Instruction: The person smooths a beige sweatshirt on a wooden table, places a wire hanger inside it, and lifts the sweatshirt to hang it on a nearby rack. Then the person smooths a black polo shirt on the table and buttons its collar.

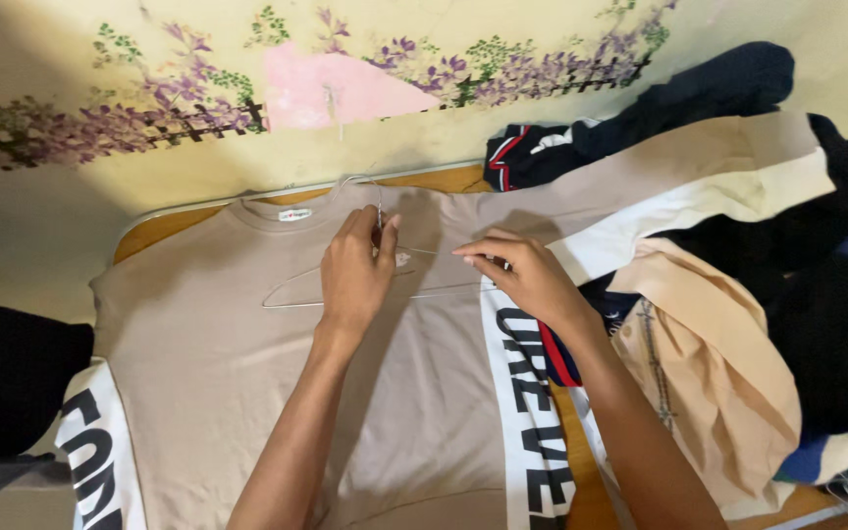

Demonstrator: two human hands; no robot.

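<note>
Hanger on the beige shirt

My left hand [355,270] pinched the wire hanger [375,285] at its neck, my right hand [527,280] seemingly gripped its arm; it lay on the beige shirt [228,373], best held level.

A wooden table [154,232] with a pale metal edge stands against a flowered wall. A beige sweatshirt [208,373] lies spread flat on it, front down, collar toward the wall. To its right a heap of clothes [738,294], tan, cream, black and navy, covers the rest of the table
</note>
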